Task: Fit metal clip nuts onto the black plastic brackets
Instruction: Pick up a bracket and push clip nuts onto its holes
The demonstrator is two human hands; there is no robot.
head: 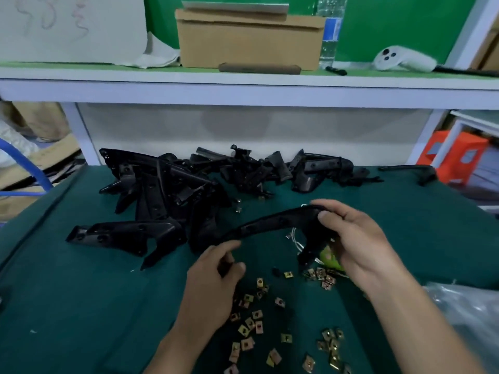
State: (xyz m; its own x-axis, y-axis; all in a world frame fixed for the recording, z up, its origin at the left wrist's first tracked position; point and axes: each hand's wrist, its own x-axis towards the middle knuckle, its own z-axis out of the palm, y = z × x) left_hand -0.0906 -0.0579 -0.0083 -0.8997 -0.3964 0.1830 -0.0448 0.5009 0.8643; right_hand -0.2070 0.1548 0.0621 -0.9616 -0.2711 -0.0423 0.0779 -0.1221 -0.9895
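Note:
Both my hands hold one long curved black plastic bracket (272, 224) above the green mat. My left hand (213, 276) grips its lower left end, fingers curled round it. My right hand (353, 238) grips the upper right end, thumb on top, and the bracket's short leg hangs down beside the palm. Several brass-coloured metal clip nuts (251, 323) lie scattered on the mat below my hands. A smaller cluster of clip nuts (322, 276) sits under the right hand. I cannot tell whether a nut sits on the held bracket.
A heap of black brackets (162, 195) fills the back of the green mat (81, 306), with one lying apart at left (121, 236). A clear plastic bag (467, 311) is at the right edge. A white shelf (243, 87) with a cardboard box (248, 39) stands above.

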